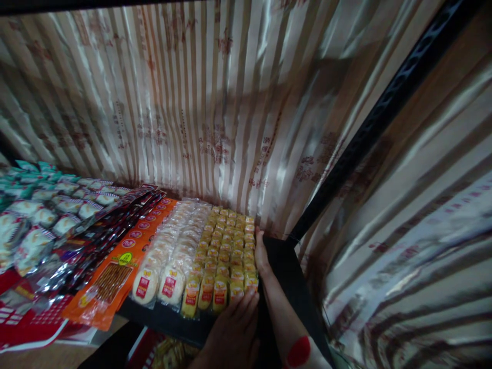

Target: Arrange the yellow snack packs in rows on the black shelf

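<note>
Yellow-wrapped snack packs [225, 251] stand in tight rows at the right end of a black shelf [282, 266]. My left hand [236, 325] lies against the front of the rightmost rows, fingers stretched out and touching the front packs. Along the right side of the same block rests my right hand [261, 253], flat and upright, with its far fingers partly hidden. Neither hand is wrapped around anything. Just left of the yellow packs are two rows of round, pale rice crackers [171, 282] in clear wrappers.
Farther left lie an orange bag of pretzel sticks [111, 282], dark packets [111, 230] and white and green wrapped snacks [34, 215]. A red basket [34, 323] sits at lower left. A black metal post [346, 159] rises at right before printed, pleated sheeting [215, 102].
</note>
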Action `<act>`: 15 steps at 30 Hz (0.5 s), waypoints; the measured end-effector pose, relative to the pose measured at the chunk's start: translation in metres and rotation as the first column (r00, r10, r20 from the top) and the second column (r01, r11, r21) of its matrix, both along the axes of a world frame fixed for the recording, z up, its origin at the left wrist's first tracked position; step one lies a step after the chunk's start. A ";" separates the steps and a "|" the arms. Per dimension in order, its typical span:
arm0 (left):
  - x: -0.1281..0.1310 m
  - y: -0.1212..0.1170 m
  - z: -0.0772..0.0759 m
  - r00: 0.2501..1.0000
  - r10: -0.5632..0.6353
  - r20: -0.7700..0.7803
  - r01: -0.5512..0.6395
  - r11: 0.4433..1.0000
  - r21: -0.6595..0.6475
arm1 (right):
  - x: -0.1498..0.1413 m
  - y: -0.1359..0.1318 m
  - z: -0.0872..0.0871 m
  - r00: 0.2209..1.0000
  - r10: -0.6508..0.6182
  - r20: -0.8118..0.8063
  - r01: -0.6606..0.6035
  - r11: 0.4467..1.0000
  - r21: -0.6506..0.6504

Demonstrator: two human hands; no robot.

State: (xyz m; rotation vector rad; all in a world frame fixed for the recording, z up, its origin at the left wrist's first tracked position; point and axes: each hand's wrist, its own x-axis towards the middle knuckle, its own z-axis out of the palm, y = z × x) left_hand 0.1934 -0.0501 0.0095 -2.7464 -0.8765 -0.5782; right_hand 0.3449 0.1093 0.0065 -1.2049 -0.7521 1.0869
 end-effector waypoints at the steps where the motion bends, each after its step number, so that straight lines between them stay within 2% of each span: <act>1: 0.000 0.000 0.000 1.000 -0.004 0.004 0.004 1.000 -0.001 | -0.001 0.000 -0.001 1.000 0.023 -0.007 -0.023 1.000 -0.004; 5: -0.001 -0.001 0.003 1.000 0.004 0.007 -0.004 1.000 -0.008 | 0.000 0.002 -0.005 0.999 0.042 -0.003 -0.042 0.998 0.041; 10: -0.003 -0.005 0.011 1.000 0.014 -0.014 -0.014 1.000 0.008 | 0.010 0.000 -0.004 0.989 -0.148 0.021 0.146 0.986 0.087; 13: -0.003 -0.007 0.013 1.000 0.012 -0.018 -0.011 1.000 0.028 | 0.010 -0.022 0.007 0.960 -0.277 0.031 0.269 0.951 0.155; 15: -0.003 -0.007 0.011 1.000 -0.003 -0.021 0.004 0.999 0.035 | 0.003 -0.051 0.016 0.937 -0.348 0.023 0.336 0.920 0.199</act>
